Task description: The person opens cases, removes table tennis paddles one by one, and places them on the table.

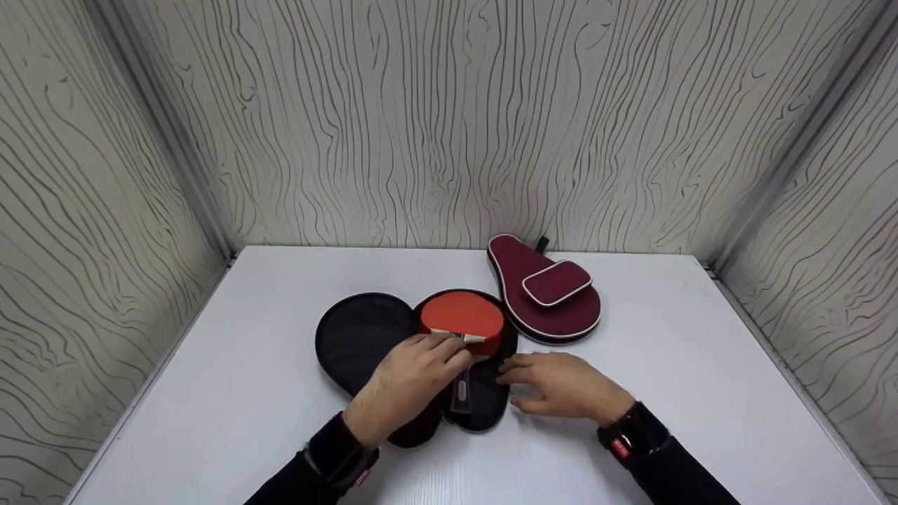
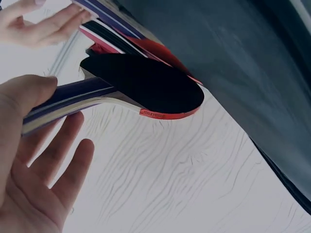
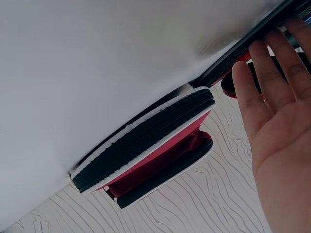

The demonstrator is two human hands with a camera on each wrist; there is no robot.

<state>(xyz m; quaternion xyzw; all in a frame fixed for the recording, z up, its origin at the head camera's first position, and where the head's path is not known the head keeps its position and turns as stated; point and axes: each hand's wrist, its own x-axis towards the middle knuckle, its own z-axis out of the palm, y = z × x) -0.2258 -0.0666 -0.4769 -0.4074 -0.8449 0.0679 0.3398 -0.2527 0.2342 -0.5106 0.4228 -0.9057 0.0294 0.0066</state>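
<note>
My left hand pinches the handle of a table tennis paddle between thumb and fingers. Its upper face is orange-red in the head view; the left wrist view shows a black underside. Below it, a second paddle lies in an open black paddle case, its dark handle pointing toward me. The case is spread out, one half under my left hand and the other under the paddles. My right hand, fingers extended, is at the right edge of the case, holding nothing; whether its fingertips touch the case I cannot tell.
A closed maroon paddle case with white piping and a small front pocket lies behind and to the right, close beside the black case. The white table ends at wood-patterned wall panels on the back and sides.
</note>
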